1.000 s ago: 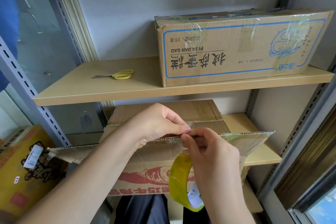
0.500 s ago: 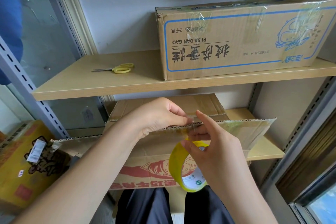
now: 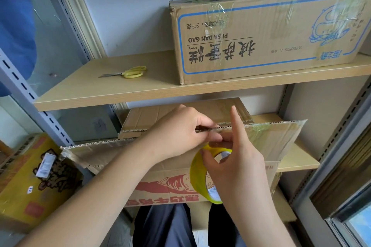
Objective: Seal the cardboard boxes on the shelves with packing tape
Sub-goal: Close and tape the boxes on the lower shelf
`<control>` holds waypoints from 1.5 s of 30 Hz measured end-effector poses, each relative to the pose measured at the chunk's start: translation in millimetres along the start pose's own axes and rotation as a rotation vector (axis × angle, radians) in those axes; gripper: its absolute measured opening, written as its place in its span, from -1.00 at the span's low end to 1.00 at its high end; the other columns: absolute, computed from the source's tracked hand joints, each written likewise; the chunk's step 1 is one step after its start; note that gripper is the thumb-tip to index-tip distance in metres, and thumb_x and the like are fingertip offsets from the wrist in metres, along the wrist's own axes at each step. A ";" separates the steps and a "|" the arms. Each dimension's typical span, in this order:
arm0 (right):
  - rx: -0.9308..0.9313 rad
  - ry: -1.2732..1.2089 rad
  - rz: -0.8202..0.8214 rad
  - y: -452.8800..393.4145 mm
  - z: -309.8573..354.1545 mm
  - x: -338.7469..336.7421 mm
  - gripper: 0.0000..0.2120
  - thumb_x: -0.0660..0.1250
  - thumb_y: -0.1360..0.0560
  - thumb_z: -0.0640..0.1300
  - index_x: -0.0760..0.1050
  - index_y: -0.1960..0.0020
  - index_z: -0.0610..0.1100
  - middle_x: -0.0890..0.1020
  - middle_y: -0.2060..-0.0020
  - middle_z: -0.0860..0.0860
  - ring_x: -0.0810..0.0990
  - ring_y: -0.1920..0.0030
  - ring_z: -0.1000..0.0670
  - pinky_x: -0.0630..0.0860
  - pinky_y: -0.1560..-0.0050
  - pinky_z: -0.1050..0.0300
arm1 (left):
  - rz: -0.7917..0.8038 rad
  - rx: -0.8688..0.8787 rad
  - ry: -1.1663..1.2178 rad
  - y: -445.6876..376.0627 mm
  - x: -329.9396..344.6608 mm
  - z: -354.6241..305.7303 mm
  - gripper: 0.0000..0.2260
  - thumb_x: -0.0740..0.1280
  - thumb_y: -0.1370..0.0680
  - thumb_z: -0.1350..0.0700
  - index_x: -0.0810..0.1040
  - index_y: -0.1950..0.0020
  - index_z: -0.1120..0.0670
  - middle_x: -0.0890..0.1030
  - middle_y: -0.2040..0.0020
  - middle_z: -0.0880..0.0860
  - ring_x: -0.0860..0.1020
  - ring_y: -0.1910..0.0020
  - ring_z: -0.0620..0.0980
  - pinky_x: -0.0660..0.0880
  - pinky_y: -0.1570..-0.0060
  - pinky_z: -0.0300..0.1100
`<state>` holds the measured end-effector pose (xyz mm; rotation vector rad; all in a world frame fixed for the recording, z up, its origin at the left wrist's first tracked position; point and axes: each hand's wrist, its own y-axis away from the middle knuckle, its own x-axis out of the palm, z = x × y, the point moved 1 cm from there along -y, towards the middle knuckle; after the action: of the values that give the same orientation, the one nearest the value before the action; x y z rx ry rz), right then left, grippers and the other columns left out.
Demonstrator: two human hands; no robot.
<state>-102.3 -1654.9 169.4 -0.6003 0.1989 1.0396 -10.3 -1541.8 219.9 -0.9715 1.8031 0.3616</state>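
Head view: left hand [image 3: 180, 132] pinches the open box [image 3: 170, 182] flap's edge on the lower shelf [image 3: 297, 158]; right hand [image 3: 236, 168] holds the yellow tape roll [image 3: 197, 174] against that box's front, index finger raised.

The right hand [image 3: 239, 166] has lifted the tape roll [image 3: 202, 174] closer to the flap's edge [image 3: 261, 126], one finger now pointing up.
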 end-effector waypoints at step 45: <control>0.262 -0.233 0.439 39.1 -59.5 8.3 -0.44 0.08 -0.56 0.23 0.65 0.19 -0.15 0.70 0.34 0.14 0.65 0.21 0.01 0.52 0.00 0.10 | 0.435 -0.124 0.065 -67.9 0.6 44.2 -0.85 0.49 -0.47 -0.07 0.68 0.11 -0.01 0.73 0.12 0.00 0.64 0.21 -0.13 0.56 0.04 -0.16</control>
<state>-124.3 -1667.4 102.3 -0.1954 0.2634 1.4691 68.9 -1557.0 212.4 -0.6717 2.0683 0.7251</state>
